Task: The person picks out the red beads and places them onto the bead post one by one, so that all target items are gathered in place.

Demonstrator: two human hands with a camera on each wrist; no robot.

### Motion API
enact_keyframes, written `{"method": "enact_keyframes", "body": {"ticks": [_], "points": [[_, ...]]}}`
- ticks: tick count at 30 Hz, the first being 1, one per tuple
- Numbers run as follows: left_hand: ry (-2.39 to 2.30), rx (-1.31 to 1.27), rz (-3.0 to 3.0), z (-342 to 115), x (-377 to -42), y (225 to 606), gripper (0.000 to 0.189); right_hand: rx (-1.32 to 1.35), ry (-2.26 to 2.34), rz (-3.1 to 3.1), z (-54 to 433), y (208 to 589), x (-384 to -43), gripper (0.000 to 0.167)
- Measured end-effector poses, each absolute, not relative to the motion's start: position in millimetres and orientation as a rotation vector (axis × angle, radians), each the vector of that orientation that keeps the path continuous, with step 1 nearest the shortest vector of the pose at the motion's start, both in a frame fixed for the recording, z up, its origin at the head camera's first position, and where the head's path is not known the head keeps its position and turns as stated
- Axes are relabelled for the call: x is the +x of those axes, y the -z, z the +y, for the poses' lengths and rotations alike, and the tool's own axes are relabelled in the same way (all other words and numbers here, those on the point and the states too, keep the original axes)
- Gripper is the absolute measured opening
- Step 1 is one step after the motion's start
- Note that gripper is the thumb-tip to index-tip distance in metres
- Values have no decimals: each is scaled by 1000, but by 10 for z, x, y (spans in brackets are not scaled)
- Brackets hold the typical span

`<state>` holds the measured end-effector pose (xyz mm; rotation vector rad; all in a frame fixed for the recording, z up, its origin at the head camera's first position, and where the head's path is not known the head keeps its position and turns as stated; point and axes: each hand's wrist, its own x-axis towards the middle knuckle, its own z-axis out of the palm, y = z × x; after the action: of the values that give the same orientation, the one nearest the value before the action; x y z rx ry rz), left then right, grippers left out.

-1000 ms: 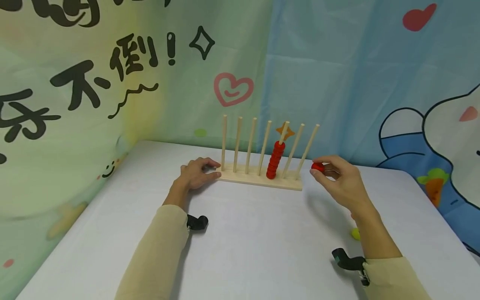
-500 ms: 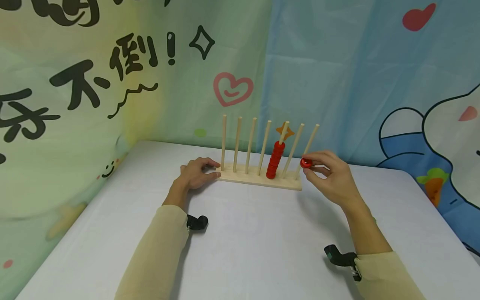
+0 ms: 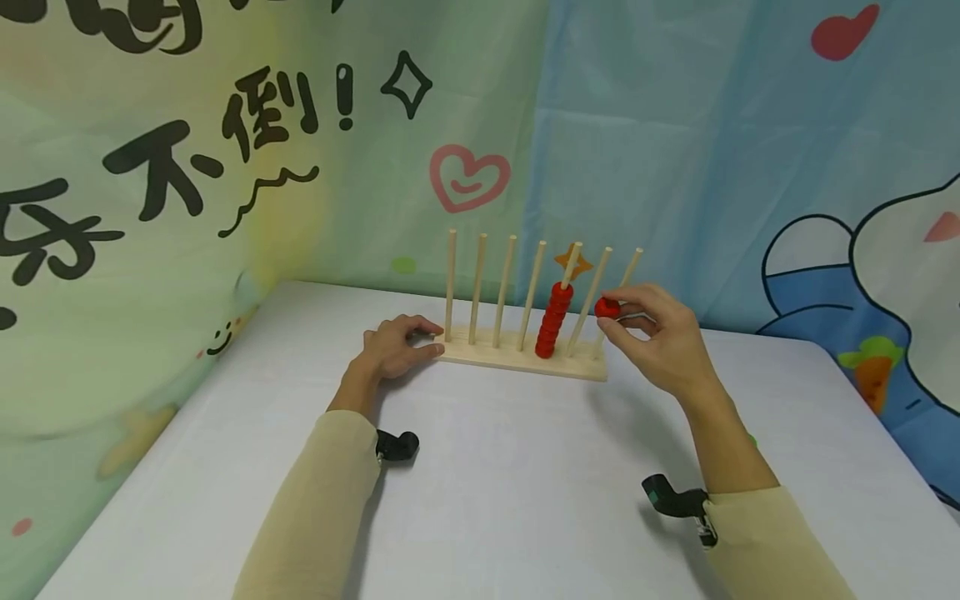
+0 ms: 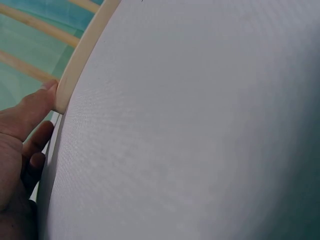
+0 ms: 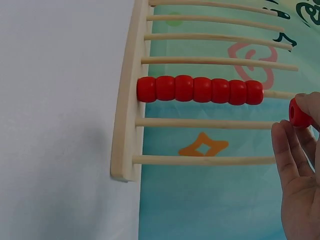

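A pale wooden peg rack (image 3: 510, 358) stands on the white table, with several upright pegs along its base. Several red beads (image 3: 553, 321) are stacked on the third peg from the right, reaching partway up. At the rack's left end, my left hand (image 3: 393, 346) holds the base, its thumb against the front edge. My right hand (image 3: 663, 337) pinches one loose red bead (image 5: 299, 114) between thumb and index finger. In the head view that bead overlaps the upper part of the rightmost pegs; in the right wrist view its hole faces the pegs, close to their tips.
A small green thing (image 3: 752, 439) shows just past my right forearm, mostly hidden by it. Behind the table (image 3: 495, 483) hangs a printed cloth backdrop (image 3: 637, 150), close behind the rack.
My right hand has carried the red bead leftward and up, from beside the rack to the upper part of its right-end pegs. The left hand stays at the base.
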<state>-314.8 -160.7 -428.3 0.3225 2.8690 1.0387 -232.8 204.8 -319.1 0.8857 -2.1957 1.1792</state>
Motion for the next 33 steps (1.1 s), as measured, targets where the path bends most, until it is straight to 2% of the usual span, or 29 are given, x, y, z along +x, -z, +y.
{"method": "enact_keyframes", "body": {"ticks": [33], "points": [[-1030,358,2893,-1635,-3154,4303,36,750,-1252,-2008,1621,2960,-2596,31]]}}
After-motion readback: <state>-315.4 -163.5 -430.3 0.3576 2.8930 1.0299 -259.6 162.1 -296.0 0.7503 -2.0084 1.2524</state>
